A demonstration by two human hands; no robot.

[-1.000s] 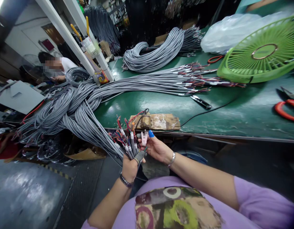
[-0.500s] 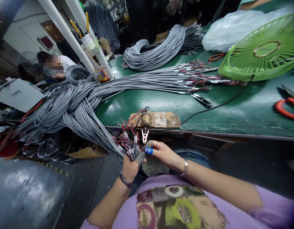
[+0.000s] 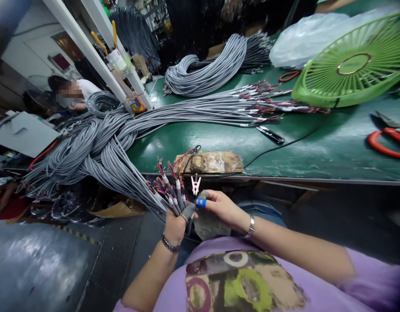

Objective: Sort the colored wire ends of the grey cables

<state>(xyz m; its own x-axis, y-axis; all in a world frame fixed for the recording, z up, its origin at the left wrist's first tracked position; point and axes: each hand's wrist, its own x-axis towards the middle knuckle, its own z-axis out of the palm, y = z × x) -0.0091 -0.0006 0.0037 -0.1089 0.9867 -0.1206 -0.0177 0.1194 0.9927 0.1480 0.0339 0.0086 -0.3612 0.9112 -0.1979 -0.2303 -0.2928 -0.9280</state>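
Note:
My left hand (image 3: 175, 223) is closed around a bunch of grey cables (image 3: 174, 197), whose stripped ends fan upward in red, blue and bare copper strands. A grey finger cot covers its thumb. Close beside it, my right hand (image 3: 221, 208) is pinched at the edge of the bunch; a blue band wraps one finger and a grey cot another. Whatever lies between those fingertips is too small to make out. Just above the fingers a pale pink clip (image 3: 195, 185) stands at the bench edge, in front of a wooden block (image 3: 216, 162) with red and black leads.
Long grey cables (image 3: 187, 113) run across the green bench (image 3: 174, 143) and pile up on the left. Black snips (image 3: 270, 134), red-handled scissors (image 3: 386, 138) and a green fan (image 3: 352, 65) lie to the right. A co-worker (image 3: 73, 91) sits at the far left.
The view has shifted slightly, so the bench items sit a little further left. The cable ends in my left hand have tilted a bit to the left; both hands stay together.

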